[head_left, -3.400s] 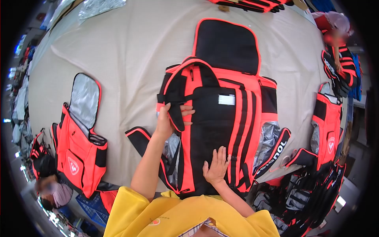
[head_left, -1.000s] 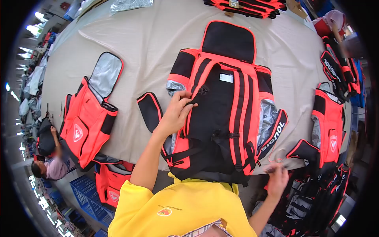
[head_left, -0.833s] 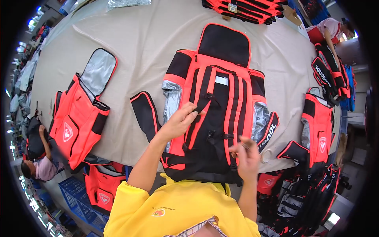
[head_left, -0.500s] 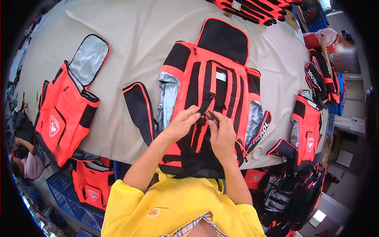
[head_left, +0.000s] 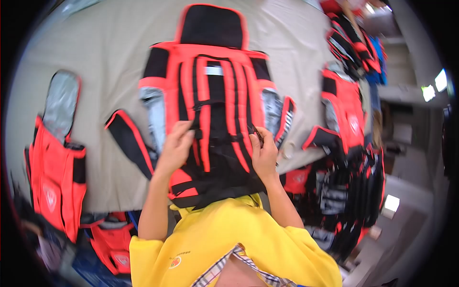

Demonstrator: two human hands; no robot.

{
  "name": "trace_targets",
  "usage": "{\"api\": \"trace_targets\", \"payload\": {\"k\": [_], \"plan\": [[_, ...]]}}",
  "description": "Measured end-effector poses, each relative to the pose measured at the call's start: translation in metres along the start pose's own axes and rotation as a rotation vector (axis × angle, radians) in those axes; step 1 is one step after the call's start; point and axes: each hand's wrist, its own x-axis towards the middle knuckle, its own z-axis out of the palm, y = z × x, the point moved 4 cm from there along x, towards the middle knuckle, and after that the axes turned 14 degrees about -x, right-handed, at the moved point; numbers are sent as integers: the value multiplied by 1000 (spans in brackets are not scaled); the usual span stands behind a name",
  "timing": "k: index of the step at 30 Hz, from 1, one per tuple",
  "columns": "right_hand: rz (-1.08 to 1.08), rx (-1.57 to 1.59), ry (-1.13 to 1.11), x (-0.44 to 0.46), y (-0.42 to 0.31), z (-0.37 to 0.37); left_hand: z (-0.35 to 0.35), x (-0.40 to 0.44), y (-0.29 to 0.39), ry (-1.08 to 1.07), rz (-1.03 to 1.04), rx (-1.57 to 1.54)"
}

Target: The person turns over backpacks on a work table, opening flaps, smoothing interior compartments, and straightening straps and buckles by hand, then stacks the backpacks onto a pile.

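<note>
A red-and-black backpack (head_left: 169,55) lies strap side up in front of me, its black top flap (head_left: 213,26) folded away from me. On its left half, my left hand (head_left: 176,146) pinches at a black strap (head_left: 197,117); blur softens the fingertips. Across the shoulder straps, my right hand (head_left: 264,154) is closed around small dark thread snips (head_left: 258,135), partly hidden by the fingers. Silver lining shows at both side pockets. A loose black side panel with red edging (head_left: 128,136) spreads out to the left.
Another red backpack (head_left: 57,177) lies at the left, its silver-lined flap open. One more (head_left: 346,110) rests at the right table edge. Below it hang several dark bags (head_left: 351,186). A roll of tape (head_left: 287,152) sits near the right hand. A person's arm shows at upper right.
My hands have parted from the strap's middle, the left going left and the right staying at the right side with the snips. The view has turned, shifting the backpack left and up.
</note>
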Motion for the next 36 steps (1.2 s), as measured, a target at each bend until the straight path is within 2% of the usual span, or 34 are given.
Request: {"api": "trace_targets", "payload": {"k": [3, 4, 5, 8, 10, 11, 12, 13, 14, 15, 20, 21, 22, 23, 24, 25, 26, 27, 28, 29, 30, 31, 32, 33, 35, 36], "plan": [[406, 12, 135, -28, 94, -45, -6, -6, 3, -20, 72, 57], [447, -98, 182, -34, 114, -69, -7, -10, -1, 37, -1, -39], [407, -153, 298, -41, 138, -87, -7, -13, -3, 136, 21, -95], [524, -183, 364, -52, 189, -119, -15, -26, 11, 389, 64, 52], [585, -311, 351, -57, 214, -137, -16, -38, 21, 490, 130, 90], [733, -264, 261, -55, 219, -135, -19, -40, 16, 506, 177, 34], [729, -235, 233, -57, 244, -124, -10, -46, 25, 575, 56, -42], [490, -155, 360, -53, 282, -102, -16, -44, 20, 519, 160, 168], [511, -30, 347, -44, 306, -84, 1, -50, 28, 518, 161, 93], [488, -64, 333, -34, 316, -78, 15, -57, 33, 544, 158, 29], [189, -218, 294, -7, 327, -81, 77, -64, 53, 437, 275, 88], [231, -188, 214, -6, 322, -94, 103, -71, 76, 421, 308, 134], [267, -95, 296, -9, 292, -124, 126, -80, 100, 413, 397, 189], [215, 93, 371, -11, 257, -160, 148, -93, 126, 430, 464, 266], [135, 215, 384, -15, 226, -193, 154, -106, 142, 406, 578, 104], [173, 370, 363, -25, 178, -238, 169, -122, 173, 303, 830, 163], [-87, 241, 551, -37, 130, -286, 180, -145, 207, 178, 1003, 269], [-369, 180, 735, -48, 97, -320, 188, -171, 235, 192, 1088, 297], [-473, 141, 850, -67, 67, -348, 223, -189, 258, 249, 1333, 183], [-797, 166, 934, -82, 61, -370, 222, -213, 272, 305, 1509, 4], [-779, 412, 1030, -102, 50, -385, 211, -237, 277, 351, 1692, -270], [-740, 619, 1308, -110, 33, -391, 245, -237, 291, 277, 1726, 23], [-669, 522, 1512, -107, 18, -393, 278, -230, 300, 195, 1737, 309], [-666, 541, 1509, -104, 11, -394, 278, -231, 300, 201, 1740, 326], [-819, 669, 961, -89, -11, -392, 277, -229, 299, 173, 1661, 322], [-828, 680, 957, -87, -12, -391, 276, -227, 298, 162, 1622, 319]]}}
